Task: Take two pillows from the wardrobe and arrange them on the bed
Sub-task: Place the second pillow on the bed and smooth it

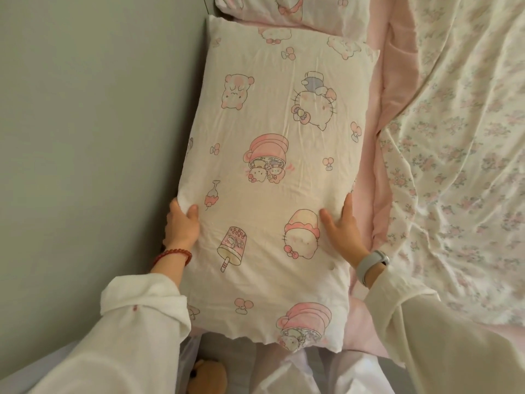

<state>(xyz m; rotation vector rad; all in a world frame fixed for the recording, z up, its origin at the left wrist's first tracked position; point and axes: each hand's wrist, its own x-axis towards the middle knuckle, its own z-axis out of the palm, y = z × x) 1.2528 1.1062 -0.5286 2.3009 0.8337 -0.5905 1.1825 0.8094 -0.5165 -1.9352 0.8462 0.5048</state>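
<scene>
A white pillow with pink cartoon prints point(272, 172) lies lengthwise on the bed's pink sheet point(395, 89), close against the grey wall. My left hand point(181, 223) grips its left edge, thumb on top. Its right edge is held by my right hand point(341, 231), fingers spread along the side. A second pillow with the same print point(292, 12) lies at the top, its near edge touching the first pillow's far end.
The grey wall point(93, 137) runs along the left of the bed. A white floral quilt point(460, 166) covers the bed's right part. A brown plush toy point(207, 376) shows at the bottom, beside my white trousers.
</scene>
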